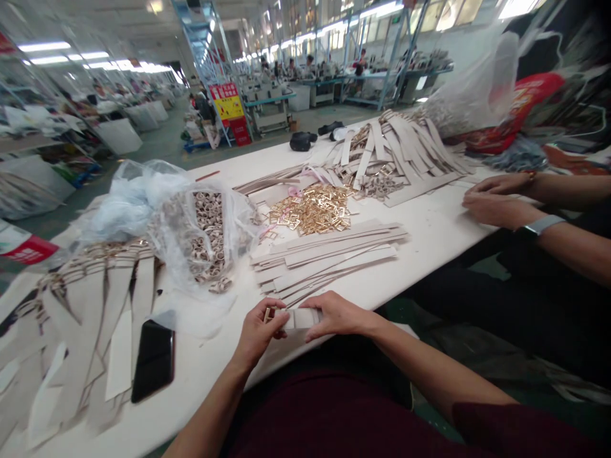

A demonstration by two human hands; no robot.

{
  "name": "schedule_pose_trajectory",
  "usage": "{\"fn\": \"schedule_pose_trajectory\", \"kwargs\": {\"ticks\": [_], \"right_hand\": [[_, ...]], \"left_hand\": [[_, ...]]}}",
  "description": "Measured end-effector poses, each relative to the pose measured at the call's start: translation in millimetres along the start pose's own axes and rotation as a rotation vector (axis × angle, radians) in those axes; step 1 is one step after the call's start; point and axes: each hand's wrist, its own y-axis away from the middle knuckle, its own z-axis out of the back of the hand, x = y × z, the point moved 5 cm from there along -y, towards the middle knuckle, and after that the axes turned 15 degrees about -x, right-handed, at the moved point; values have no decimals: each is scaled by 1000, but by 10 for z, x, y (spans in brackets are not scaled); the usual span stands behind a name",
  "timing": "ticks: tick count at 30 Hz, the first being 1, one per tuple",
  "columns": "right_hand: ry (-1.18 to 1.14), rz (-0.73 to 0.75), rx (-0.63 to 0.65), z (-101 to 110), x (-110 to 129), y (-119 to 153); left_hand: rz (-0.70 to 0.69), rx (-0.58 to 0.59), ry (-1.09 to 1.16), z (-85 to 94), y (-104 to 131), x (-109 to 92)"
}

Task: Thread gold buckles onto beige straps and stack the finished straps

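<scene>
Just over the table's front edge, my left hand [255,334] pinches one end of a pale grey strap [300,319] between thumb and fingers. A gold buckle [268,315] shows at that end, partly hidden by the fingers. My right hand [337,315] grips the strap a little further right, fingers closed around it. Straight ahead of both hands lies a loose stack of flat grey straps [334,254]. Behind the stack is a heap of gold buckles [324,207]. To the left, a clear plastic bag [241,219] holds many small strap loops [209,235].
A black phone [153,361] lies at left beside straps with buckles [88,305]. More straps [405,146] are piled at the back. At right, a co-worker's hands [499,200] are over the table [424,235]. A red bag [525,108] stands behind.
</scene>
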Motion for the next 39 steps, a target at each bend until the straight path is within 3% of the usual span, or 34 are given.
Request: {"fn": "schedule_pose_trajectory", "kwargs": {"ticks": [5, 10, 14, 19, 23, 26, 31, 36, 39], "right_hand": [[-7, -83, -67, -391, -40, 88], [-48, -131, -65, -647, 0, 69], [-287, -257, -39, -670, -102, 169], [-540, -514, 59, -670, -336, 297], [-753, -604, 25, -716, -291, 264], [-803, -621, -14, -729, -208, 252], [-558, -555, -203, -568, -242, 268], [-722, -542, -156, -622, -240, 253], [-802, -547, -172, -655, -240, 240]], "left_hand": [[-6, 31, -86, -90, 146, 233], [-236, 33, -325, -61, 245, 139], [-263, 17, -375, 1, 302, 131], [-109, 24, -182, 8, 358, 229], [-46, 63, -55, -53, 399, 222], [22, 74, 18, -91, 430, 206], [31, -15, 99, -118, 449, 168], [-21, -20, 81, -164, 451, 196], [-94, 53, -6, -129, 435, 148]]}}
